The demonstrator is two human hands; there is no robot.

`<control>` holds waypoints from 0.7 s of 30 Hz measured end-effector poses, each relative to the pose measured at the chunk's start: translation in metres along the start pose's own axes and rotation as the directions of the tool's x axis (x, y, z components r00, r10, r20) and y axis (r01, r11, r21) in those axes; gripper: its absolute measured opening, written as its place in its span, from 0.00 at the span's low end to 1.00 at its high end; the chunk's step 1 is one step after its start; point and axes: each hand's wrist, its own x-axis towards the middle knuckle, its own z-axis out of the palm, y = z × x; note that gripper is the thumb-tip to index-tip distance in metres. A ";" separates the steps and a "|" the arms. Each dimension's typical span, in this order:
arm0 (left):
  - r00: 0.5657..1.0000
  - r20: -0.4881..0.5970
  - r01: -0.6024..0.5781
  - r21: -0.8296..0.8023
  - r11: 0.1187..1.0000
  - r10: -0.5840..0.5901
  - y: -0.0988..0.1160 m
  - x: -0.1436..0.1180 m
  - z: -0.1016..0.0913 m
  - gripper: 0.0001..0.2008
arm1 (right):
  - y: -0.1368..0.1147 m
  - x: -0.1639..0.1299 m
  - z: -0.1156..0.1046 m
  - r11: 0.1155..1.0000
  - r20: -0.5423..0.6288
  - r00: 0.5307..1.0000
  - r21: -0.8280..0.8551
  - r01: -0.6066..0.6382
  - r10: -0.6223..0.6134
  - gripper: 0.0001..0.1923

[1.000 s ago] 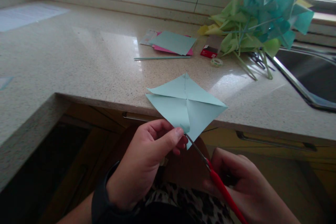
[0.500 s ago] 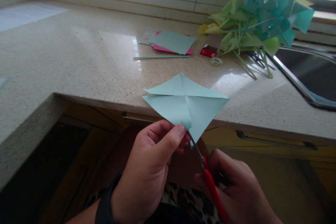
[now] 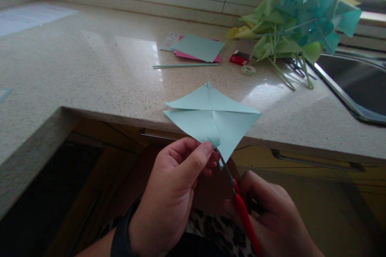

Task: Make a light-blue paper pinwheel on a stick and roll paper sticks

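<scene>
Pale blue paper square (image 3: pixel 211 118) clamped in the left hand's grip (image 3: pixel 175 192); red scissors (image 3: pixel 241 204) clasped in the right hand's grip (image 3: pixel 271 217), blades at its lower corner

Pale blue paper square (image 3: pixel 211 118), creased, pinched at its near corner by left hand (image 3: pixel 169 192). Red-handled scissors (image 3: pixel 238 200) in right hand (image 3: pixel 271 217), blades at that corner. Speckled tabletop (image 3: pixel 90 72); paper pinwheels (image 3: pixel 295 20) far right.

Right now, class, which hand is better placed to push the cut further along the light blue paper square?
The right hand: it holds the red-handled scissors, blades already at the light blue paper square. The left hand is pinching that corner.
</scene>
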 end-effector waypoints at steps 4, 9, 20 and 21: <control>1.000 -0.002 0.004 -0.011 1.000 -0.004 0.000 0.000 0.000 0.06 | 0.000 0.001 0.001 1.000 -0.021 1.000 -0.025 0.002 -0.003 0.20; 1.000 -0.005 -0.004 -0.009 1.000 0.004 0.000 0.002 0.002 0.06 | -0.001 0.003 0.001 0.999 -0.014 1.000 -0.052 0.008 -0.009 0.20; 1.000 -0.019 -0.014 0.022 1.000 0.015 0.002 0.001 0.003 0.07 | -0.004 0.006 -0.002 0.990 -0.024 0.998 -0.133 0.047 -0.051 0.21; 1.000 -0.020 -0.020 0.020 1.000 0.020 0.002 0.002 0.003 0.07 | -0.004 0.007 -0.002 0.989 -0.025 0.998 -0.137 0.049 -0.053 0.21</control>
